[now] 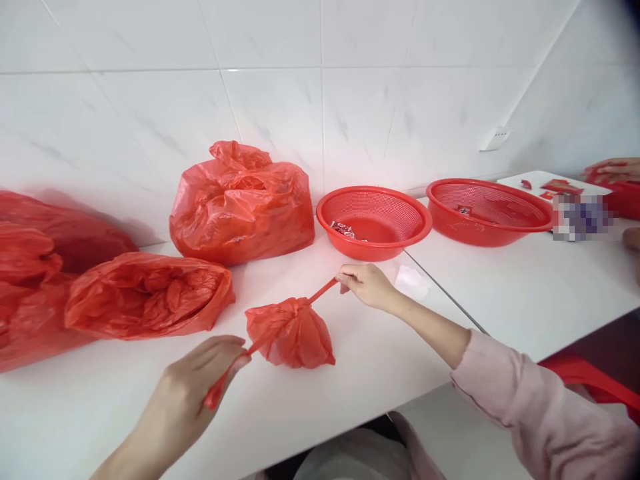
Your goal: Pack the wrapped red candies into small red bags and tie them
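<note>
A small red plastic bag (295, 337) rests on the white table, gathered into a knot at its top. My left hand (187, 390) is closed on one twisted handle, which stretches toward the lower left. The other handle runs up to the right, pinched between the thumb and fingers of my right hand (367, 285). Both handles look taut. What the small bag holds is hidden. Just behind my left hand lies an open red bag (150, 297) with crumpled red plastic inside.
A large, full red bag (243, 213) stands by the tiled wall, with more red bags (30, 293) at far left. Two red baskets (375, 253) (480, 233) hold small packets. At far right, another person's hand (615, 170) is near a white tray (530, 179).
</note>
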Demonstrator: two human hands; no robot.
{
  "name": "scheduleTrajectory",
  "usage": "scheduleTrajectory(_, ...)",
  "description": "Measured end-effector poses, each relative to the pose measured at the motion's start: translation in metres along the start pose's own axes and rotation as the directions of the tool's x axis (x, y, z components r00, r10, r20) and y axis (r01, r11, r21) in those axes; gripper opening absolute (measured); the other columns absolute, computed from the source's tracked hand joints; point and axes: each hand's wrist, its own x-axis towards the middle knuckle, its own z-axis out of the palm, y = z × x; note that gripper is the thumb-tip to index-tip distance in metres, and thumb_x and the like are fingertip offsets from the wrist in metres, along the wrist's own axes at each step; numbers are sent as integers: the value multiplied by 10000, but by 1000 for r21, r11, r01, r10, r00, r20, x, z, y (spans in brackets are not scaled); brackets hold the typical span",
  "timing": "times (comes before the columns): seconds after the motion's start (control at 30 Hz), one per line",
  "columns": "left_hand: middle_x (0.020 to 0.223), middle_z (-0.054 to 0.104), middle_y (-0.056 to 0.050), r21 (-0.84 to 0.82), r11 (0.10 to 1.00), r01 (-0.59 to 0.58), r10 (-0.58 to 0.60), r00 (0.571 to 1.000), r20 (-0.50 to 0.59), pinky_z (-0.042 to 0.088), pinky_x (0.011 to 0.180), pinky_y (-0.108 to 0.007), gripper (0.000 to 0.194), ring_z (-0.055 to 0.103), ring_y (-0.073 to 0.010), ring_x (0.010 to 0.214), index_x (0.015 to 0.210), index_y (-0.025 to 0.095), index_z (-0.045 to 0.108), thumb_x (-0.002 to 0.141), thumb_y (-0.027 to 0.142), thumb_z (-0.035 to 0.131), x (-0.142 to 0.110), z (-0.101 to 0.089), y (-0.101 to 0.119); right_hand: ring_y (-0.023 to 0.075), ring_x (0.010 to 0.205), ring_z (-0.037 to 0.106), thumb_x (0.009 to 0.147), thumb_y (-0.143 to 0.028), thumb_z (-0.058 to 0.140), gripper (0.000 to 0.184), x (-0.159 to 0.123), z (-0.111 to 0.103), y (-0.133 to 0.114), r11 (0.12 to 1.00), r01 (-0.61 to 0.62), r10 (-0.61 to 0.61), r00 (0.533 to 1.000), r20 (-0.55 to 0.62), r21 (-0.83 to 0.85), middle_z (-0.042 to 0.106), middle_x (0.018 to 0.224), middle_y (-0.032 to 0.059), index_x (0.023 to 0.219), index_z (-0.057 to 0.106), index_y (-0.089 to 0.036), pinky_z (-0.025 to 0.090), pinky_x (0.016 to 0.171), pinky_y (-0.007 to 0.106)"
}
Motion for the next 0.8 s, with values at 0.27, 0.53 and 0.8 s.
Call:
scheduleTrajectory(0.27,1119,674,-93,-275,922,274,-235,958,166,507,885,-358,256,543,-285,1206,717,232,623,937,301,512,3,3,27,133,637,593,927,-340,485,308,23,39,26,997,-55,53,998,39,51,669,726,24,671,553,-183,437,633,260)
scheduleTrajectory(0.53,825,670,-34,-840,142,523,-538,753,378,491,895,-345,313,637,-194,859,932,216,708,896,491,561,83,25,25,147,976,594,938,-346,515,257,7,15,-80,950,275,-265,960,-86,147,627,1067,53,750,585,-185,462,874,288)
scheduleTrajectory(0.8,554,536,17,-687,374,623,-526,752,396,395,569,-282,426,460,-134,539,566,188,573,803,533,653,90,37,38,166,1057,601,967,-412,498,231,4,39,-94,915,360,-357,933,-51,184,598,1198,74,1020,624,-225,465,903,316)
